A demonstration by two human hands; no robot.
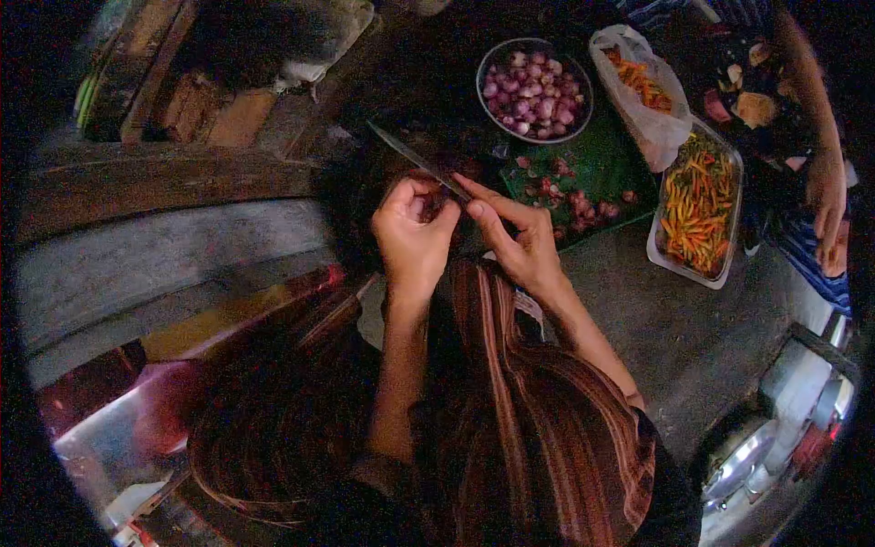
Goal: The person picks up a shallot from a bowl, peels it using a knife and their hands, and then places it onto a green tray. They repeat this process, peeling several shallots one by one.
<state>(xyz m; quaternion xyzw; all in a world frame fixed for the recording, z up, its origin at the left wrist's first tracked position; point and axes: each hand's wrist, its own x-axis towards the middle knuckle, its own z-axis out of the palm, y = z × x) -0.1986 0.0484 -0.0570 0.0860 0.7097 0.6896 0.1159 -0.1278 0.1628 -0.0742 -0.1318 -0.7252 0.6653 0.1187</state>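
Observation:
In the head view my right hand (524, 242) grips a knife (406, 150) by its handle end, the blade pointing up and to the left. Beside it, my left hand (415, 232) is closed, thumb against curled fingers just under the blade. Whatever it holds is too dark and small to make out. Ahead and to the right, several reddish shallots (583, 210) lie on a green mat (629, 173). A round bowl (480, 91) full of purple shallots (538, 91) stands at the far side of the mat.
Right of the mat are a clear tray (654, 260) of orange and green chillies (700, 210) and a plastic bag (661, 146) with more chillies. Another person's arm (825, 164) reaches down at the far right. Metal pans (738, 460) sit at lower right; a wooden beam (173, 187) runs left.

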